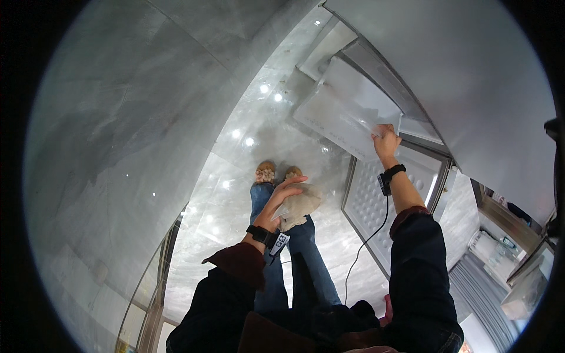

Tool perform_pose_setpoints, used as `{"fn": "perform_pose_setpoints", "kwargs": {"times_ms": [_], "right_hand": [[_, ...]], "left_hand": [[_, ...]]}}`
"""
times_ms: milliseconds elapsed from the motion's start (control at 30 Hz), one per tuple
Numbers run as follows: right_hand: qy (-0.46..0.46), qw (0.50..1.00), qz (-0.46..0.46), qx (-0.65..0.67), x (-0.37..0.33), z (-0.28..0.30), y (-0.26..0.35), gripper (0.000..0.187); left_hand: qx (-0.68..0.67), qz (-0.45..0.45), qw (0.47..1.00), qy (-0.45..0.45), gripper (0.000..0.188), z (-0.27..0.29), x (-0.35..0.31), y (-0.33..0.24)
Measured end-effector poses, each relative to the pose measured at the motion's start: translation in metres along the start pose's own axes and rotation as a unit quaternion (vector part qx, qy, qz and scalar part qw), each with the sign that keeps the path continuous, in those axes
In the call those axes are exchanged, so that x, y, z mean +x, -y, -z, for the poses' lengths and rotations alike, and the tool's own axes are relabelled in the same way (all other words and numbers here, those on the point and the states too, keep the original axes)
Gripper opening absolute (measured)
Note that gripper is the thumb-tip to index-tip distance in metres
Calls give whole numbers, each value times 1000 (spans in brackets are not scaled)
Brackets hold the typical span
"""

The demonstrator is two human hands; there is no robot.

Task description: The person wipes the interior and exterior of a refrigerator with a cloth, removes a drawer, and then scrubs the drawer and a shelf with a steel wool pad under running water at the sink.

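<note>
My left hand (283, 197) is closed around a clear plastic bag (305, 203) with something pale beige inside, held above my legs. What is in the bag cannot be made out. On the right, a translucent white freezer drawer (335, 120) sticks out of a fridge compartment. My right hand (386, 141) has its fingers curled over the right end of the drawer's front. A bit of clear, shiny plastic shows beside those fingers, and the fingertips are partly hidden.
The fridge door (391, 194), with a bumpy inner panel, stands open below the drawer. A grey fridge body (482, 76) rises at the right. A black cable (368, 241) hangs from my right wristband. Glossy tiles (235, 170) lie around my shoes (266, 172). Clear containers (500, 253) stand at far right.
</note>
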State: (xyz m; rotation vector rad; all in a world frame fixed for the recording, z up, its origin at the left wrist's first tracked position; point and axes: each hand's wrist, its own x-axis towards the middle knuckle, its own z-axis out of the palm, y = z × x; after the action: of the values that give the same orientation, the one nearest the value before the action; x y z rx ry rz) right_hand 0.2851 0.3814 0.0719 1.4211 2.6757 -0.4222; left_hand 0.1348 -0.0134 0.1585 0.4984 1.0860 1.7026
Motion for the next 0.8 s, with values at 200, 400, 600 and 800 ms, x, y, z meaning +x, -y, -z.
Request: {"fn": "perform_pose_setpoints", "kwargs": {"times_ms": [200,400,600,800], "right_hand": [[-5,998,-51,-26,24,0,-1,34],[-23,999,-30,-14,41,-6,-3,38],[-46,996,-77,-26,44,-27,3,37],[-90,994,-58,-37,53,-46,9,33]], "left_hand": [[-19,-30,999,-4,32,-3,-7,4],[-42,-28,999,-7,33,-3,-13,10],[-88,-43,995,-11,35,1,-11,31],[-61,-2,998,-21,35,6,-2,50]]}}
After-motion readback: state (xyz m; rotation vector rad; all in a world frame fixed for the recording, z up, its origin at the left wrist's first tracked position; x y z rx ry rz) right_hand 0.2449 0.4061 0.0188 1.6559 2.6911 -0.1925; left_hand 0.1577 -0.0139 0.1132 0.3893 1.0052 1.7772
